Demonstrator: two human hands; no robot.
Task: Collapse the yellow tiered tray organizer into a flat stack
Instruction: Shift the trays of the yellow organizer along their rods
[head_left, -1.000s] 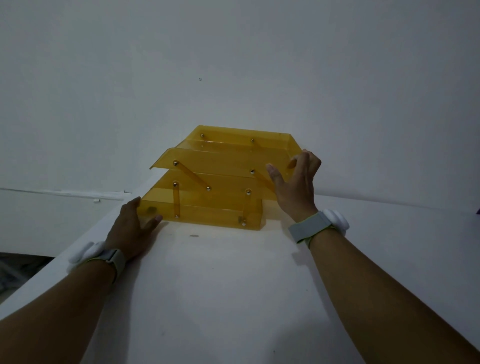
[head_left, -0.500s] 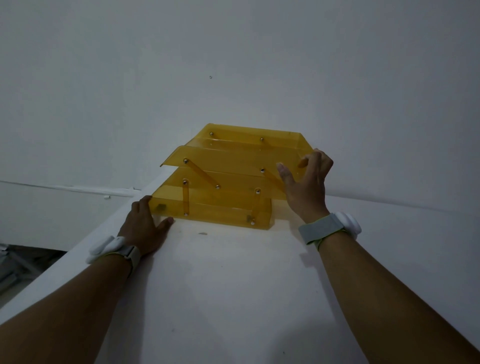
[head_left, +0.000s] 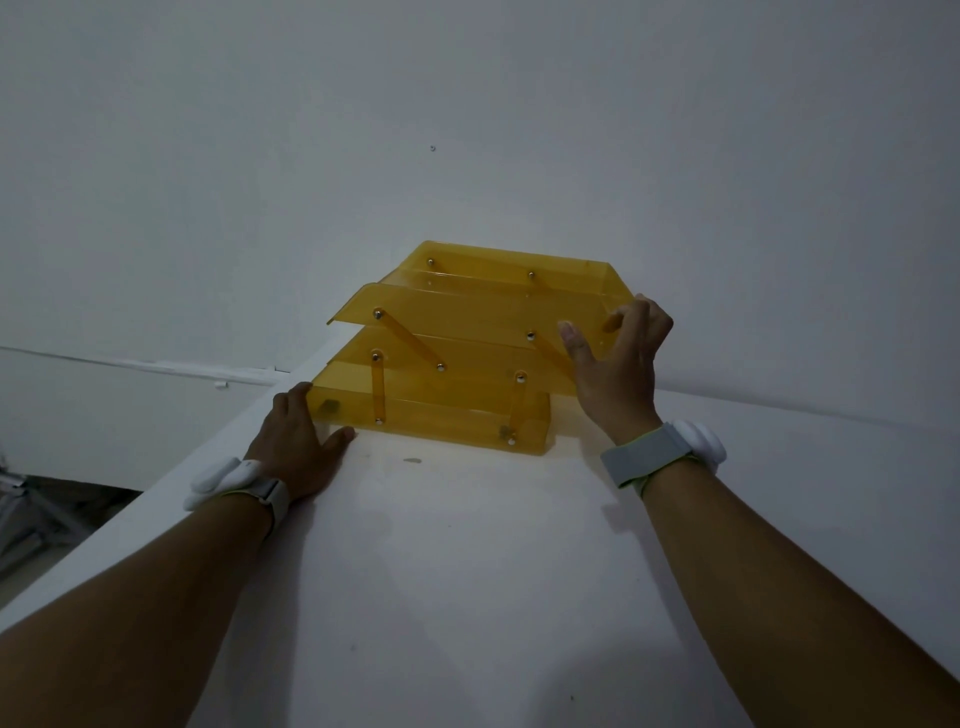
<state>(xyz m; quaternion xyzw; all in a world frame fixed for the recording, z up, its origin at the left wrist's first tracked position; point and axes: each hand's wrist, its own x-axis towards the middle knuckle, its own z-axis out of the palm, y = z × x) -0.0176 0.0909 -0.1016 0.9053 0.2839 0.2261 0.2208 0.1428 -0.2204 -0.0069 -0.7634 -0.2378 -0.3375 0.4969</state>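
A translucent yellow tiered tray organizer (head_left: 457, 317) stands at the far end of the white table (head_left: 467, 571), against the wall. Its tiers are spread in steps, joined by yellow link arms with metal rivets. My left hand (head_left: 296, 441) rests on the table and holds the left end of the bottom tray, fingers partly hidden behind the plastic. My right hand (head_left: 618, 364) grips the right end of an upper tier, thumb on the front face and fingers curled over the edge.
A plain white wall (head_left: 467, 130) rises right behind the organizer. The table's left edge (head_left: 130, 525) runs diagonally, with dark floor and metal frames (head_left: 31, 519) below it. Both wrists wear bands with white devices.
The view has shifted slightly, so the organizer sits a little further right in the frame. Both hands keep the same hold and the tiers look unchanged.
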